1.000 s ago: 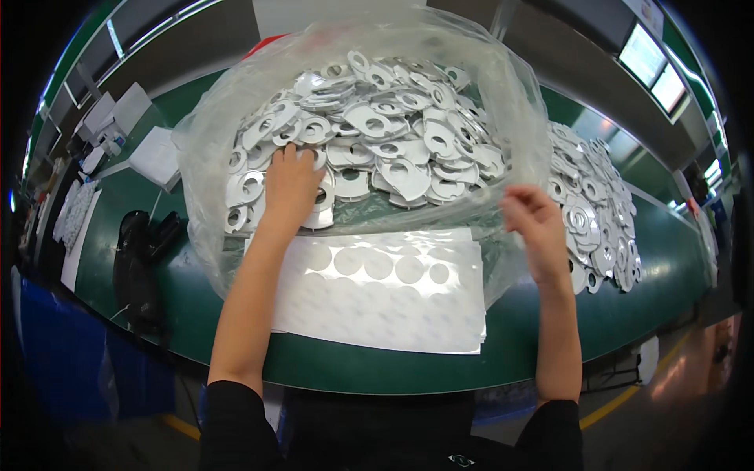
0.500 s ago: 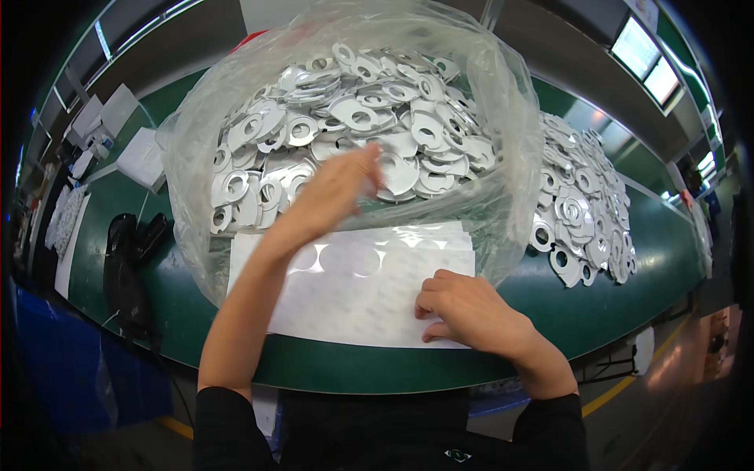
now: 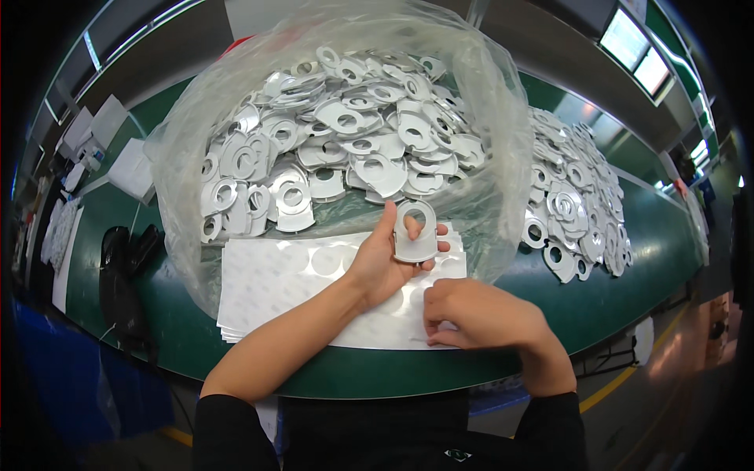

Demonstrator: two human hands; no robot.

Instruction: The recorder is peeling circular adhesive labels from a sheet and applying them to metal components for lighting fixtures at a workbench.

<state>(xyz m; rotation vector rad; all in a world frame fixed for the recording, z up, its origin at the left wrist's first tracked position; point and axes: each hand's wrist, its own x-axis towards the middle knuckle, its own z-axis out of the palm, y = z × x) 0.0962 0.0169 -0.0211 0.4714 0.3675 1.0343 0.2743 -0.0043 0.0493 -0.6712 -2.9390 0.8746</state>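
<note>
My left hand (image 3: 383,265) is turned palm up over the paper sheets, holding a flat silvery-white plate (image 3: 415,248). The plate has a rounded end with a large round hole, and one fingertip shows through it. My right hand (image 3: 487,315) rests at the right front corner of the stacked white sticker sheets (image 3: 267,279), fingers curled down and thumb close to the fingertips. What may be between them is too small to make out. Pale round shapes show on the top sheet. Just beyond the sheets lies a heap of similar plates (image 3: 381,174) in an open clear plastic bag (image 3: 503,169).
A second heap of plates (image 3: 580,206) lies on the green table (image 3: 652,239) to the right of the bag. On the left are a black tool with a cord (image 3: 122,286) and a white box (image 3: 135,171). The table's curved front edge runs close to me.
My left hand has come back from the heap in the bag and now holds a plate over the sheets. My right hand stays at the sheets' corner, its fingers more tightly curled.
</note>
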